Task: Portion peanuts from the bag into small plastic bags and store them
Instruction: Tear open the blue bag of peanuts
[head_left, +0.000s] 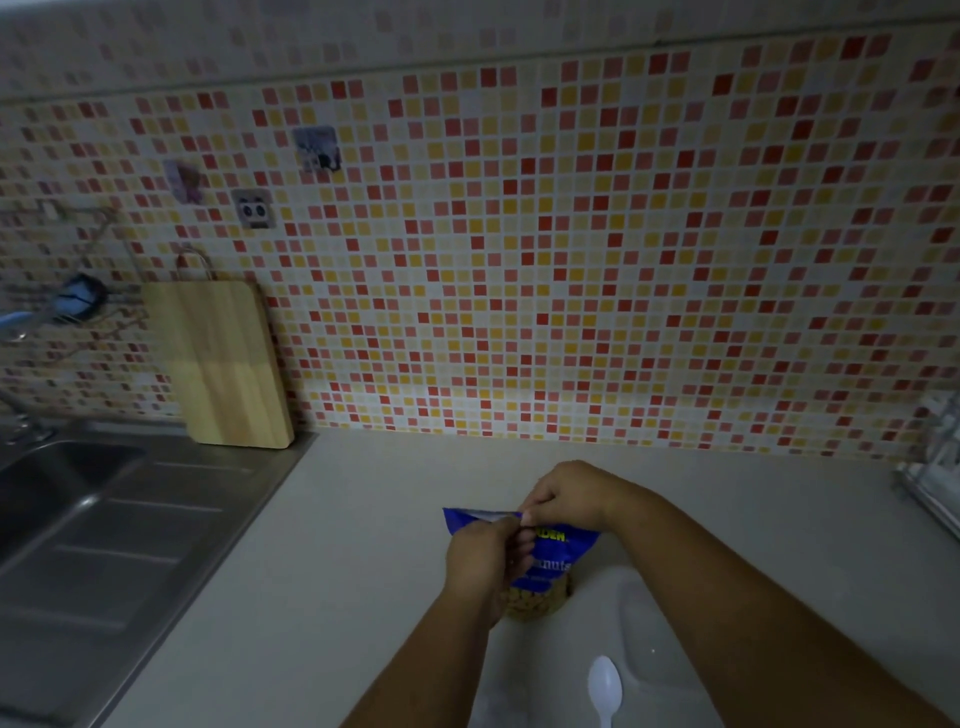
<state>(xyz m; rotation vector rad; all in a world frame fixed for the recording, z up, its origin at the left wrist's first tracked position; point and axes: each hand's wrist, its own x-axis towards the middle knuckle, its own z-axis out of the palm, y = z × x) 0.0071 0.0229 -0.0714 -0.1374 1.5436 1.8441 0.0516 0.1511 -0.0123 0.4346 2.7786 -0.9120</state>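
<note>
Opening step: mid-counter (389, 519), the left hand (483, 558) and right hand (563, 499) both pinch the top seam of the peanut bag (553, 558), which next needs an even pull apart before the white spoon (605, 686) near the front edge can scoop.

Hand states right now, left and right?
Left hand: holding the peanut bag, fingers pinching its top edge.
Right hand: holding the same bag, pinching its top edge.

Both forearms bare, in from bottom edge, converging at centre. My left hand (480, 558) is curled, fingers pinching the top of the peanut bag (553, 564). My right hand (563, 499) sits just above, wrist bent, fingertips pinching the same edge.
</note>
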